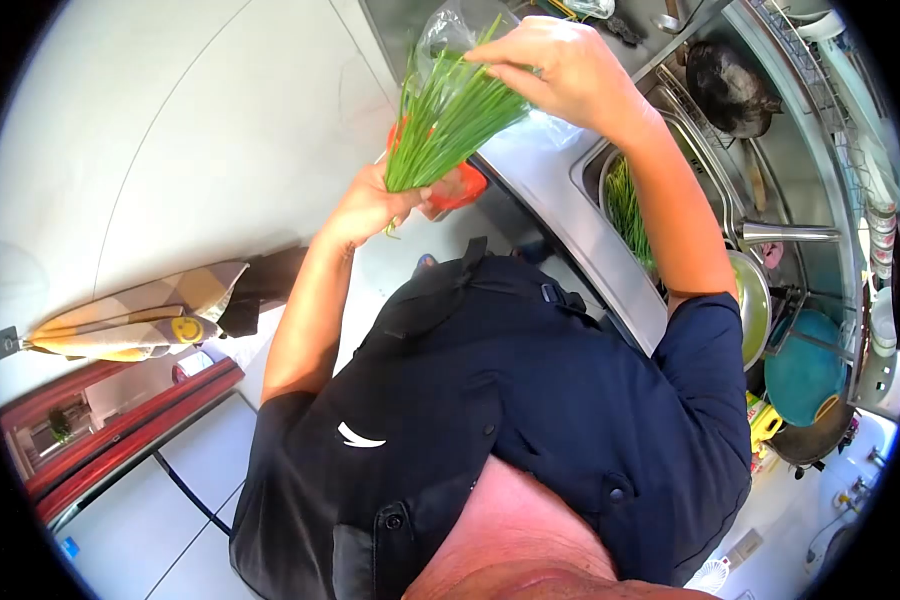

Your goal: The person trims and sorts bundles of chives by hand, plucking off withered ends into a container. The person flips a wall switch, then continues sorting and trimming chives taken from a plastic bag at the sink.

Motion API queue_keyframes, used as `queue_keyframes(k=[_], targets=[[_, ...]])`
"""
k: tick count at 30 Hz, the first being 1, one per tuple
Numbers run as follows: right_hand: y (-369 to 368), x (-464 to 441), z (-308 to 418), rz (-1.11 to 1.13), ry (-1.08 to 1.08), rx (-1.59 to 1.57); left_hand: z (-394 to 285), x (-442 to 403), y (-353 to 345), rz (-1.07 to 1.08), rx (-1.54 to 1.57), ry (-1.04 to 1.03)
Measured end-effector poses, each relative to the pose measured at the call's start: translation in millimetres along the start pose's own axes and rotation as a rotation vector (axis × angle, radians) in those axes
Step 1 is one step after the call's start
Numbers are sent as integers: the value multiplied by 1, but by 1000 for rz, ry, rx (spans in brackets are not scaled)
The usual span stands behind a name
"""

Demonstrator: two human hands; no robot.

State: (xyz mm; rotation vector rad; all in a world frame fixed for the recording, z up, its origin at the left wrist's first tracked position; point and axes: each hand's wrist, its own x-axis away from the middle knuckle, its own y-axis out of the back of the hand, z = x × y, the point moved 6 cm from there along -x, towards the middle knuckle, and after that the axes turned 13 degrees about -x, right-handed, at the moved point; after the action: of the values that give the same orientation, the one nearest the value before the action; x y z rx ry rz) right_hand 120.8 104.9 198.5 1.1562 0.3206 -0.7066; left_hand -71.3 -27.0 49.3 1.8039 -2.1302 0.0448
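Note:
A bunch of long thin green stalks (455, 115) is held up in front of me at the top centre. My left hand (375, 205) is closed around the lower end of the bunch. At the upper end, my right hand (570, 75) pinches the tips between thumb and fingers. Behind the bunch is a clear plastic bag (450, 28). A red bag or container (462, 188) shows just beyond my left hand. More green stalks (627, 215) lie in the sink at the right, partly hidden by my right forearm.
Steel counter (545, 185) and sink rim (715, 165) run along the right. Beyond them are a dark pan (730, 88), a metal bowl (750, 300) and a teal basin (805, 365). A checked cloth (150, 310) hangs at the left wall.

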Motion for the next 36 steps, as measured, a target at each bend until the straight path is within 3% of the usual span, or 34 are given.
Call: queue_keyframes(k=[11, 15, 21, 23, 26, 29, 36], targets=[[-4, 11, 18, 99, 138, 160, 22, -2, 11, -3, 18, 54], [-9, 12, 14, 55, 92, 187, 24, -2, 11, -17, 19, 27], [-12, 22, 1, -214, -50, 236, 23, -3, 5, -4, 18, 42], [-8, 26, -9, -322, -200, 179, 18, -2, 2, -19, 0, 52], [0, 23, -4, -431, -160, 56, -2, 1, -3, -22, 26, 6], [-1, 13, 6, -289, -26, 0, -10, 2, -4, -37, -4, 26], [-24, 13, -4, -117, -133, 136, -3, -4, -5, 7, -67, -34]])
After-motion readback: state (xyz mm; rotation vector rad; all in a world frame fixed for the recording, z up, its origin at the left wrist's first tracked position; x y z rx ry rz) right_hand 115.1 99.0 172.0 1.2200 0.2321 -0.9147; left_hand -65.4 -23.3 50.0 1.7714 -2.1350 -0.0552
